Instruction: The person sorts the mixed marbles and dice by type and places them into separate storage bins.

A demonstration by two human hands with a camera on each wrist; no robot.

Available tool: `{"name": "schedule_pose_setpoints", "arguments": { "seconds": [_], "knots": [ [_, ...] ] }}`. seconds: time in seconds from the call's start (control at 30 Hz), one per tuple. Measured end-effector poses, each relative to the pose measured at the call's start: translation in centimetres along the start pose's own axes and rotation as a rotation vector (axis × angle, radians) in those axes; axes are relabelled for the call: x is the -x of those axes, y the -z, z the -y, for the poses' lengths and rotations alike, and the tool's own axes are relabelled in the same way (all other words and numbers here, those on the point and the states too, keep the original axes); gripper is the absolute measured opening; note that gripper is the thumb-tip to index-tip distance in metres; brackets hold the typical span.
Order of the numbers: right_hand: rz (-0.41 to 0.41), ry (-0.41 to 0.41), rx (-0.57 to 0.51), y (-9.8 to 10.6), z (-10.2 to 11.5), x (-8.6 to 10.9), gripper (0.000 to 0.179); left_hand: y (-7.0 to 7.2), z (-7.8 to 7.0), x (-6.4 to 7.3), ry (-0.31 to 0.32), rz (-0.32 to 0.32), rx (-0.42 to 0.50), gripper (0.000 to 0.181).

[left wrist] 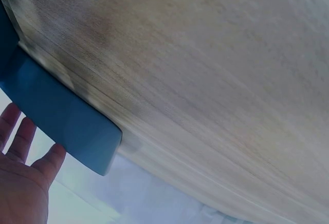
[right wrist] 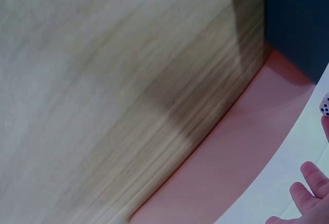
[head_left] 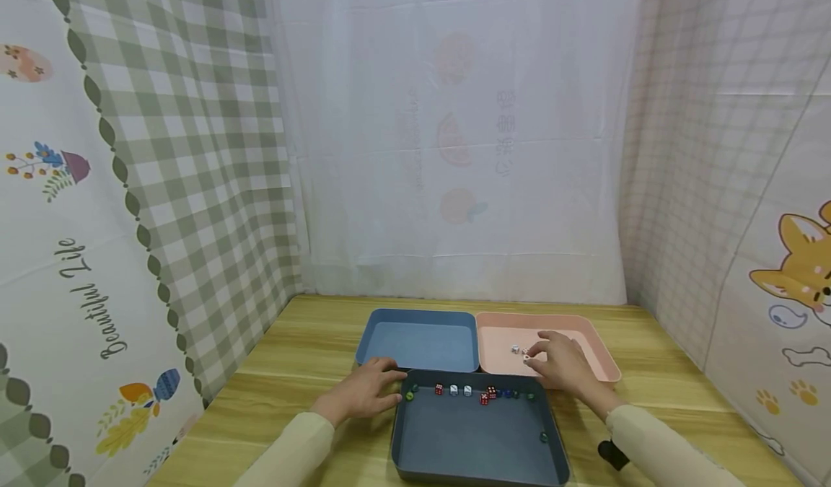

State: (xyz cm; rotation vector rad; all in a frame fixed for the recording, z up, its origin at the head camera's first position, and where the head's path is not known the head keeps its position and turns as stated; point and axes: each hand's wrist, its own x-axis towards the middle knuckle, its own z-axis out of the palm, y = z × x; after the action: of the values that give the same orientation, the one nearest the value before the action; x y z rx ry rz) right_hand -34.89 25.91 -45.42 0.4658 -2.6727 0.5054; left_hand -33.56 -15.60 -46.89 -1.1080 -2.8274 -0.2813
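Over the pink tray [head_left: 539, 321], my right hand [head_left: 563, 363] pinches a white die [right wrist: 325, 105] with dark pips at its fingertips. Beside those fingertips, a white die [head_left: 515, 348] lies on the tray's floor. My left hand [head_left: 367, 392] has its fingers loosely extended at the upper left corner of the dark grey tray [head_left: 477, 444], fingertips right at the rim. Just inside that corner is a green die [head_left: 410, 396]. Along the dark tray's far side are a red die [head_left: 438, 389], a white die [head_left: 467, 390] and several red, blue and green ones.
A blue tray [head_left: 418, 339] stands behind the dark one, left of the pink tray. Another green die [head_left: 544, 436] lies near the dark tray's right wall. By the right sleeve is a small black object [head_left: 612, 455]. Cloth curtains [head_left: 467, 133] surround the wooden table [head_left: 286, 371].
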Motion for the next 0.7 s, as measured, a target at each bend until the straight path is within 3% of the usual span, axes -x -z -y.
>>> {"name": "schedule_pose_setpoints", "arguments": {
  "seconds": [0.23, 0.7],
  "knots": [
    [0.017, -0.038, 0.045, 0.2, -1.5, -0.6, 0.008, 0.0, 0.0, -0.1, 0.009, 0.005, -0.005, 0.046],
    [0.1, -0.183, 0.016, 0.3, -3.6, -1.5, 0.013, -0.2, 0.2, -0.1, 0.012, 0.004, -0.002, 0.045]
  ]
}}
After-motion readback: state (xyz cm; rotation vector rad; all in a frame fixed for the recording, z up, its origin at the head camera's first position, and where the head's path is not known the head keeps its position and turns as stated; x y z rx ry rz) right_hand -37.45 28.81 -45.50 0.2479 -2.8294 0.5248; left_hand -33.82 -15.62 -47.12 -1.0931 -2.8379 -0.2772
